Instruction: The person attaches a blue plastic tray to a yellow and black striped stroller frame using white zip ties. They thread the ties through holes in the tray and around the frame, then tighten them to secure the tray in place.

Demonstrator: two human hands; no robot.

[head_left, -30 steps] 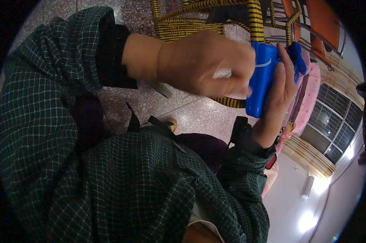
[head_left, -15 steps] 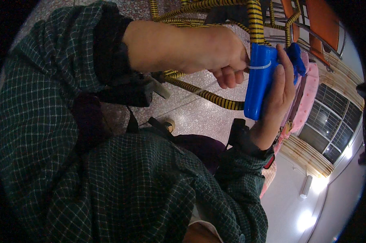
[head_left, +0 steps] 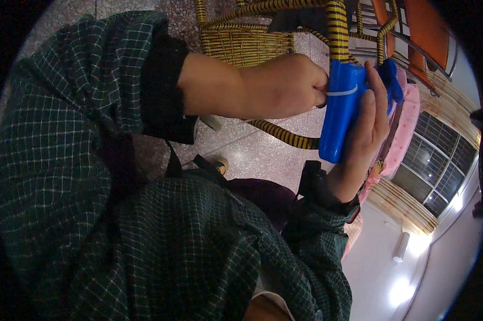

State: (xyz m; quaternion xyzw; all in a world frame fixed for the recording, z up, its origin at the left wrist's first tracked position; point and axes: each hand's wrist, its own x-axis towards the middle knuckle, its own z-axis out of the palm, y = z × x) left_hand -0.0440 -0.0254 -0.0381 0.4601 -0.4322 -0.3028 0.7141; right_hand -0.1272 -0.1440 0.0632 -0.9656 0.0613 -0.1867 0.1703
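Note:
My right hand [head_left: 365,125] holds a blue plastic case [head_left: 340,115] upright, fingers wrapped over its far side. A thin white band [head_left: 342,92] runs across the case near its top. My left hand [head_left: 281,85] is curled into a fist against the case's left edge, with its fingertips pinching at the end of the white band. Both arms are in dark green checked sleeves [head_left: 86,96]. What lies under the fingertips is hidden.
A yellow wicker chair [head_left: 241,40] with a yellow-and-black striped frame [head_left: 284,136] stands right behind the hands on a speckled stone floor [head_left: 252,155]. Orange chairs [head_left: 428,32], pink cloth [head_left: 407,128] and a window [head_left: 434,166] lie to the right. A dark strapped bag [head_left: 263,195] rests on my lap.
My left hand slid off the front of the blue case and closed into a fist at its left edge. The right hand and case stayed nearly still.

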